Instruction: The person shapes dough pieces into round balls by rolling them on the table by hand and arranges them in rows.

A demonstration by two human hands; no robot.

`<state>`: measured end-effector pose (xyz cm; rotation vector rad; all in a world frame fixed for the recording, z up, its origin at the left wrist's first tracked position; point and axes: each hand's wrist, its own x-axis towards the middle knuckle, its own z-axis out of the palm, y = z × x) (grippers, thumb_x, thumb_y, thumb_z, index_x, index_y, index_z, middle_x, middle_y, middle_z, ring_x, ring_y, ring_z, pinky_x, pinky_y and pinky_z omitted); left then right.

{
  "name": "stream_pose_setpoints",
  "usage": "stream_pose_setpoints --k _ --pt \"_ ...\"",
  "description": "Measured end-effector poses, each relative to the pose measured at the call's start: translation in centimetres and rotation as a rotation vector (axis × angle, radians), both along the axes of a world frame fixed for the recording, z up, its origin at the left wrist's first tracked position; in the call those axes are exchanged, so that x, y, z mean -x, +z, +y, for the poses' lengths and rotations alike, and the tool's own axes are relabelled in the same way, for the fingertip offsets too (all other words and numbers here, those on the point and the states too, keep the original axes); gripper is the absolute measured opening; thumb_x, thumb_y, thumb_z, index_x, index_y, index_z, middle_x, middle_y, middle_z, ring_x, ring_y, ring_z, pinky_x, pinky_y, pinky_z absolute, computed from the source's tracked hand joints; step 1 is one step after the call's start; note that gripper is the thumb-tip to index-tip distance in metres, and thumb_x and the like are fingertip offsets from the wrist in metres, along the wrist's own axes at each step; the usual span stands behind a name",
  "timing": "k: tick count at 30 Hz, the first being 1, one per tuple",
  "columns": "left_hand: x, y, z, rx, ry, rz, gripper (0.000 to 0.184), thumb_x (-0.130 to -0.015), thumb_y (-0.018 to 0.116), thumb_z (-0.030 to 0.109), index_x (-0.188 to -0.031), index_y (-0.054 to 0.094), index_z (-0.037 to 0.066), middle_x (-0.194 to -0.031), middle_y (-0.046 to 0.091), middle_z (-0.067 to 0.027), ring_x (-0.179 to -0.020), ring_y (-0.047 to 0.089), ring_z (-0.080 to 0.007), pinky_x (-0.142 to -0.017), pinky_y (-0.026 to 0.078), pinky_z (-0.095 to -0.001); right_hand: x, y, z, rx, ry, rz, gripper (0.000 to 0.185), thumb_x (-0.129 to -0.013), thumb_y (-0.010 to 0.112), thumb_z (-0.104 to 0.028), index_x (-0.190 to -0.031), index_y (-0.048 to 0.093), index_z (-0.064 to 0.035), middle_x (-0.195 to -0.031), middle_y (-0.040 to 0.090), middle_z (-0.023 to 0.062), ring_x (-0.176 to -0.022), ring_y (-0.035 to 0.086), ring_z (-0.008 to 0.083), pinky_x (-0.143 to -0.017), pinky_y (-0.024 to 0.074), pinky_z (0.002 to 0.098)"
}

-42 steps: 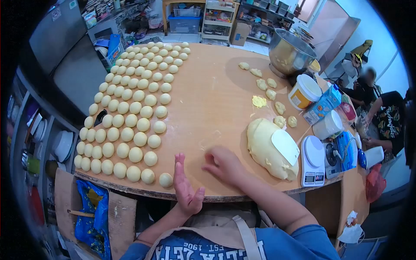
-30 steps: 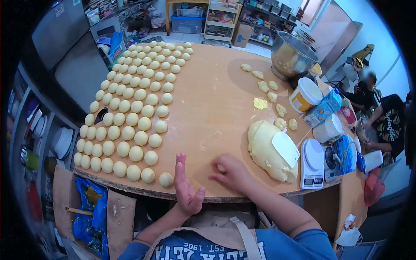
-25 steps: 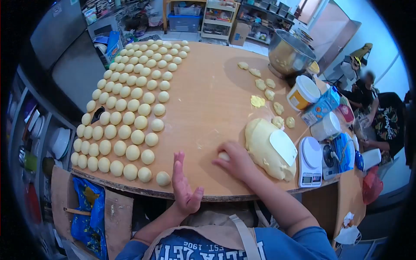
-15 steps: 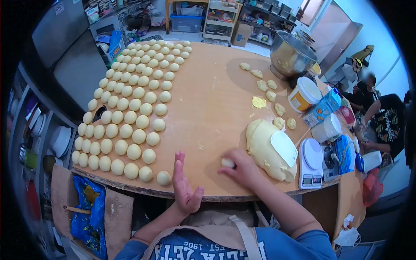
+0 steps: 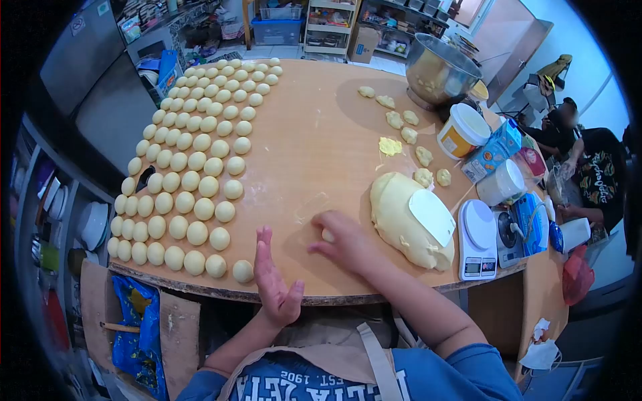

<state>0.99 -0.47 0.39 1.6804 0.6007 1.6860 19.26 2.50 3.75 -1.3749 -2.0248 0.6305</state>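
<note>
My right hand (image 5: 344, 240) is cupped over a small dough ball (image 5: 328, 235) on the wooden table, with only part of the ball showing between the fingers. My left hand (image 5: 275, 284) is raised on edge near the front of the table, fingers stretched out and thumb apart, holding nothing. Just left of it sits the nearest of many smooth dough balls (image 5: 243, 271), laid out in rows. To the right of my right hand lies a large mass of dough (image 5: 394, 214) with a white scraper (image 5: 431, 217) resting on top.
A kitchen scale (image 5: 478, 244), a white tub (image 5: 465, 130), cartons and a metal mixing bowl (image 5: 438, 70) line the right side. Irregular dough scraps (image 5: 394, 120) and a yellow smear (image 5: 390, 146) lie near them. Another person (image 5: 595, 167) is at the far right.
My right hand has moved left, taking the small dough ball with it over the table, closer to my left hand. My left hand stays raised and open. The whole view has shifted slightly.
</note>
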Motion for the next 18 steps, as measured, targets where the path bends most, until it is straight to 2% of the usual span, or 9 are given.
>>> stream_pose_setpoints --k 2,5,8,11,15,18 --pt "0.2 -0.3 0.2 -0.017 0.015 0.013 0.079 -0.085 0.055 0.014 -0.150 0.012 0.001 -0.154 0.014 -0.0261 -0.145 0.013 -0.0392 -0.116 0.005 -0.0516 0.6 0.4 -1.0 0.078 0.053 0.017 0.045 -0.072 0.079 -0.025 -0.104 0.058 -0.0020 -0.101 0.060 0.0157 -0.097 0.058 0.0337 -0.079 0.0489 0.0393" --pt "0.1 -0.3 0.3 -0.021 0.010 -0.008 0.079 -0.085 0.055 0.013 -0.149 0.013 0.001 -0.154 0.014 -0.0261 -0.144 0.012 -0.0395 -0.116 0.005 -0.0515 -1.9 -0.4 -3.0 -0.013 0.077 0.048 0.046 -0.071 0.080 -0.025 -0.105 0.058 -0.0022 -0.101 0.060 0.0153 -0.096 0.059 0.0335 -0.080 0.0489 0.0391" --pt "0.2 -0.1 0.3 -0.022 0.008 0.022 0.079 -0.084 0.055 0.012 -0.149 0.012 0.001 -0.154 0.014 -0.0265 -0.145 0.012 -0.0393 -0.116 0.005 -0.0516 -2.7 0.0 -1.7 0.061 -0.045 0.001 0.048 -0.071 0.080 -0.026 -0.107 0.058 -0.0025 -0.102 0.061 0.0153 -0.097 0.059 0.0330 -0.080 0.0493 0.0390" --pt "0.1 0.0 0.1 0.009 0.000 0.016 0.079 -0.084 0.055 0.012 -0.150 0.011 0.002 -0.154 0.014 -0.0273 -0.145 0.012 -0.0390 -0.116 0.004 -0.0516 -0.2 -0.4 0.5 -0.068 0.008 0.016 0.048 -0.072 0.080 -0.027 -0.108 0.058 -0.0023 -0.102 0.061 0.0159 -0.096 0.059 0.0324 -0.080 0.0499 0.0388" --pt "0.1 -0.1 0.4 -0.034 0.008 0.018 0.080 -0.084 0.055 0.012 -0.150 0.010 0.002 -0.154 0.014 -0.0277 -0.145 0.013 -0.0387 -0.116 0.004 -0.0510 -0.3 0.7 -2.5 0.082 0.120 0.071 0.046 -0.073 0.079 -0.025 -0.108 0.058 -0.0030 -0.103 0.061 0.0169 -0.097 0.059 0.0345 -0.082 0.0490 0.0386" --pt "0.0 0.1 0.4 -0.022 0.012 0.003 0.080 -0.084 0.055 0.011 -0.150 0.011 0.002 -0.154 0.014 -0.0275 -0.145 0.013 -0.0387 -0.116 0.004 -0.0507 -3.0 -0.3 -2.9 0.088 0.025 0.036 0.047 -0.073 0.079 -0.025 -0.109 0.058 -0.0036 -0.105 0.061 0.0167 -0.098 0.058 0.0354 -0.084 0.0483 0.0389"
